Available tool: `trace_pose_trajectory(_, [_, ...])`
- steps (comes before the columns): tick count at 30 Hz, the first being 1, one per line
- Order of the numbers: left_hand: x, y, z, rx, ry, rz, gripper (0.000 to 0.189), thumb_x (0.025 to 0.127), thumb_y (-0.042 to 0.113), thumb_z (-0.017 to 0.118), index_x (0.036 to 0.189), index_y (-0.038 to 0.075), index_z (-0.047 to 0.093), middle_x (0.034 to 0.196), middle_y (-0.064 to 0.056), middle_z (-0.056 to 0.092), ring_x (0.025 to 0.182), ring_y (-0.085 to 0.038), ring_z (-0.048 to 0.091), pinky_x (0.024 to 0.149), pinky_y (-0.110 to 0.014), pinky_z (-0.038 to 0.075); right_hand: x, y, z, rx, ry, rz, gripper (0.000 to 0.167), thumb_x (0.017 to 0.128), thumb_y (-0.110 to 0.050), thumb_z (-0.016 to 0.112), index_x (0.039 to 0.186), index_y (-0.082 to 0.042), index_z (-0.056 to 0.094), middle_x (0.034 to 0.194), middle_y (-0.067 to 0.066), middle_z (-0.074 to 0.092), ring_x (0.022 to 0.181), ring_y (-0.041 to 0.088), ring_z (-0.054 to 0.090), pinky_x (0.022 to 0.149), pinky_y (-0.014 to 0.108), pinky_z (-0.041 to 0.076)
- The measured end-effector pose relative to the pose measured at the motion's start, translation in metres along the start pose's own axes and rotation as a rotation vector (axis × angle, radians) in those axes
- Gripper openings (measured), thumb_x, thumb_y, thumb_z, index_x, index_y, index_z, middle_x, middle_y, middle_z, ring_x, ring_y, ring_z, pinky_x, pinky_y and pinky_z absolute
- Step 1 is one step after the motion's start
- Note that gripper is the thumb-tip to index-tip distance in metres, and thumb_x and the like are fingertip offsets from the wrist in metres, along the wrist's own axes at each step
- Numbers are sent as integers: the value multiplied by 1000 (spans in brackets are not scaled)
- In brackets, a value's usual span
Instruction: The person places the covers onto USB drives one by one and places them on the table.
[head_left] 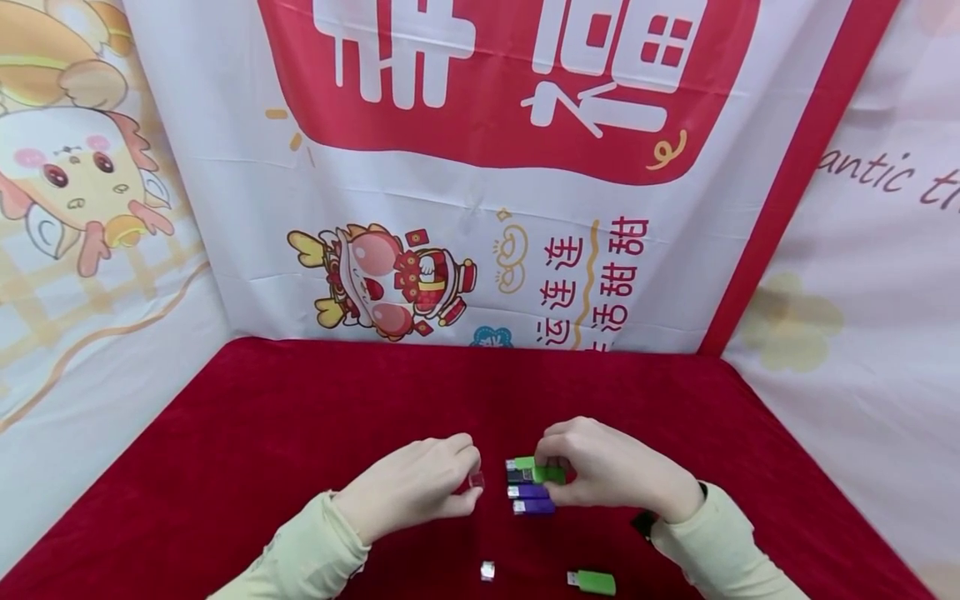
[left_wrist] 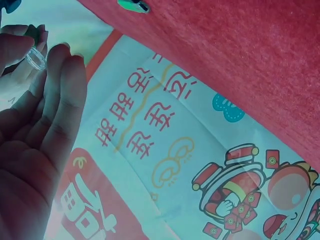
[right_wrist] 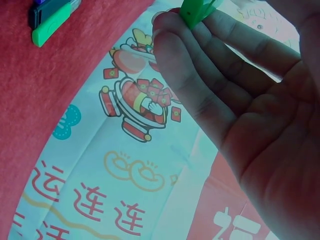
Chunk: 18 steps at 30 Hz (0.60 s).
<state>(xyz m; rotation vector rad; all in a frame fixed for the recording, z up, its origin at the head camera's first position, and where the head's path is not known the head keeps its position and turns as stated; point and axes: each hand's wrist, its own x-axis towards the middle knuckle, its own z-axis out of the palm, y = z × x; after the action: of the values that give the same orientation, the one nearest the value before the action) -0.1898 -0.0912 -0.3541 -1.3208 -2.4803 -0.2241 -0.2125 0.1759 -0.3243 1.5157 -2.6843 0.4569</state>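
My left hand [head_left: 423,483] pinches a small clear cap [head_left: 477,479] between thumb and fingertips, its palm empty. The cap shows as a clear rim [left_wrist: 36,59] at the fingers in the left wrist view. Facing it, my right hand [head_left: 600,467] grips a green USB stick [head_left: 552,475], metal plug toward the left hand; a green end [right_wrist: 196,11] of it shows at the fingertips in the right wrist view. Below this stick lies a row of USB sticks: a green one [head_left: 523,462], a black one [head_left: 516,477] and two purple ones [head_left: 536,506].
Nearer the front of the red cloth table [head_left: 360,400] lie a small clear piece [head_left: 487,571] and another green USB stick [head_left: 596,582]. A black object [head_left: 643,523] sits partly hidden by the right wrist. Printed fabric walls [head_left: 247,275] enclose the table's back and sides.
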Motion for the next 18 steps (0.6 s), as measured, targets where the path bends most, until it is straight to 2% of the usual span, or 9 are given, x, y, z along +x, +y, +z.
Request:
trace_pose_trajectory(5, [-1,1,-4,-12,-13,-9,13,85,20,75,82,14,63,74,7,53,58,2,43,54,-8,37,-1,-1,0,17,-11,6,8,82,-18,75,89,-17,72,78,-15,57,64,3,51,58,15,45])
trace_pose_trajectory(11, [-2,0,-4,19,10,-5,13,84,18,75,82,14,64,74,5,54,57,0,44,53,-8,37,-2,-1,1,19,-9,6,7,83,-18,76,89,-17,72,78,-15,57,64,1,49,57,16,45])
trace_pose_trajectory(18, [-1,-1,-3,42,51,-2,13,85,21,76,87,14,65,78,4,58,61,-1,53,57,-8,42,-1,-1,1,3,18,-30,7,81,-14,76,85,-16,71,74,-13,55,61,6,52,56,14,42])
